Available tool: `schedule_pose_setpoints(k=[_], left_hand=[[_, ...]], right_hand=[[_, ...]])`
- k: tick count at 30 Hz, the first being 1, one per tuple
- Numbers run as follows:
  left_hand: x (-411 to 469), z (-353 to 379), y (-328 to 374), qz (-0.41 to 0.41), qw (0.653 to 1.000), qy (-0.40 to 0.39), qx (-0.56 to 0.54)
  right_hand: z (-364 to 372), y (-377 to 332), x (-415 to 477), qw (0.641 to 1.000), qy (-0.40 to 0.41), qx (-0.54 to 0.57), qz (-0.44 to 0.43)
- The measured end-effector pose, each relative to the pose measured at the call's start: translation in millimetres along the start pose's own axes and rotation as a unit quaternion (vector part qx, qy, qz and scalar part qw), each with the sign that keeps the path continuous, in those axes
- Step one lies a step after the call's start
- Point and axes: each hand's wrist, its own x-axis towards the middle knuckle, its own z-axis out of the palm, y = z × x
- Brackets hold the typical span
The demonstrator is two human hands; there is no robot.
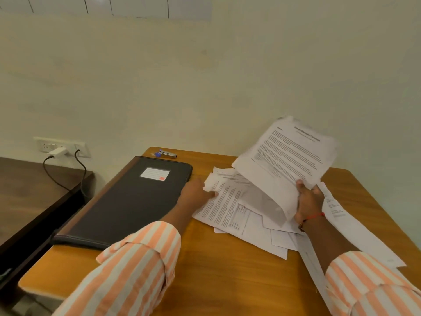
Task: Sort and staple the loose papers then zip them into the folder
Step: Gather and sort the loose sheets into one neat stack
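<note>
Here, printed papers (239, 210) lie scattered, overlapping, creased.

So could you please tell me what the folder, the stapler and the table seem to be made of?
The folder looks like dark matte leatherette or fabric, judging by its soft rounded edges. The stapler appears to be shiny metal with a blue plastic part, though it is small in view. The table looks like smooth wood or wood laminate with visible orange-brown grain.

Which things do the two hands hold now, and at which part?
The right hand holds a lifted sheaf of papers by its near edge. The left hand holds nothing; its fingers rest on a sheet of the loose pile.
</note>
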Motion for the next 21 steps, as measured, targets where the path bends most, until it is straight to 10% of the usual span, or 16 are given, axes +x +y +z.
schedule_pose_setpoints(k=[21], left_hand=[[16.7, -24.1, -4.2, -0.015, 0.998, 0.044, -0.033]], right_hand=[[-26.2, 3.8, 0.1, 0.998, -0.018, -0.055, 0.004]])
